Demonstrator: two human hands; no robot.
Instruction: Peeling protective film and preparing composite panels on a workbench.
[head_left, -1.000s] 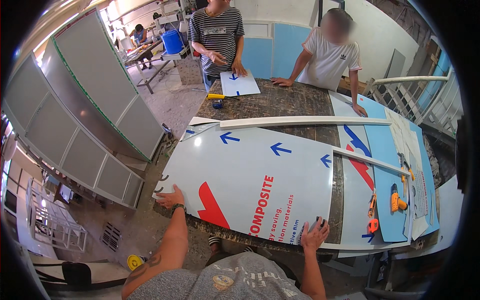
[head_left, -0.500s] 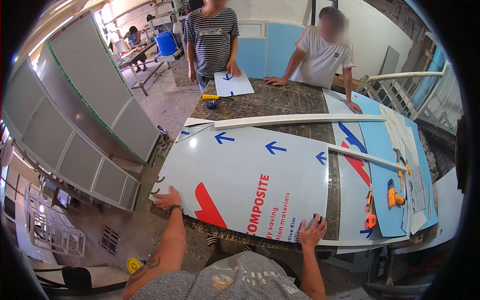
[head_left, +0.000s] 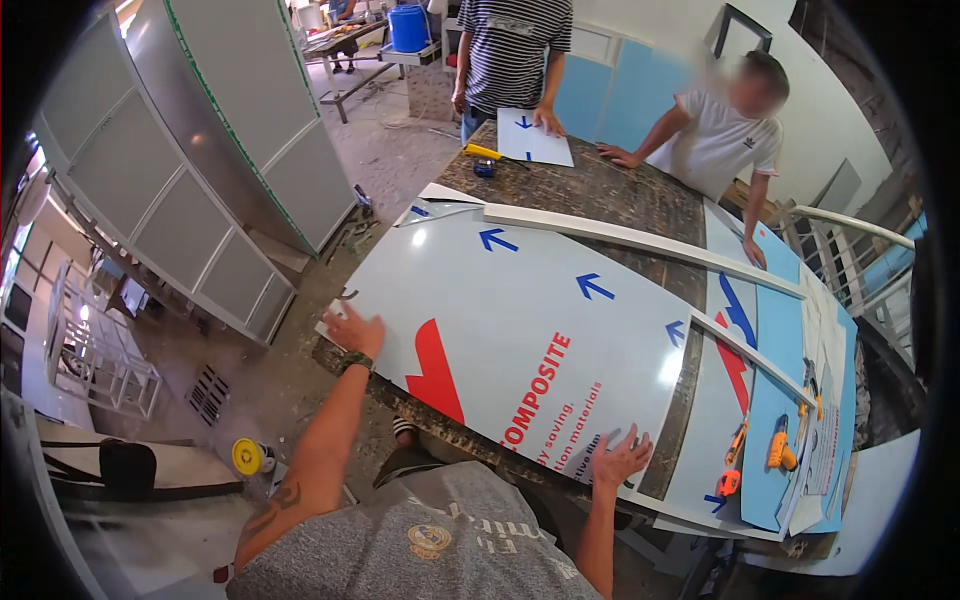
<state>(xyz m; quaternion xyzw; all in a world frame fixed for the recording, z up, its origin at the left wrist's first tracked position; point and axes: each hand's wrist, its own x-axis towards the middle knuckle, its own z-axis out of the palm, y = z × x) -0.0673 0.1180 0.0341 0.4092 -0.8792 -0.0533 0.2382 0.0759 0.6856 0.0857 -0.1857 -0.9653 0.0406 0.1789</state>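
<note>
A large pale composite panel [head_left: 540, 285] with blue arrows, red lettering and a red shape lies flat on a worn wooden work table [head_left: 590, 180]. Its far left corner has film curling up. My left hand [head_left: 357, 332] rests at the panel's left end, fingers spread, a dark band on the wrist. Over by the near right corner, my right hand [head_left: 621, 461] lies on the panel with its fingers apart. Neither hand is closed round anything. A long white bar [head_left: 640, 248] runs along the far edge, and a shorter white bar [head_left: 752, 357] extends from the right edge.
Two people stand across the table; one person's hand [head_left: 547, 121] touches a small white sheet [head_left: 535, 140]. A yellow-handled tool [head_left: 482, 152] and blue tape measure [head_left: 485, 169] lie nearby. At right are an orange drill [head_left: 780, 445], orange tape measure [head_left: 728, 484] and blue sheets [head_left: 775, 310]. Grey panelled doors [head_left: 170, 170] stand left.
My view has turned, so the table appears tilted and shifted. My left hand's fingers are spread wider at the panel's left end. The right hand stays by the near right corner.
</note>
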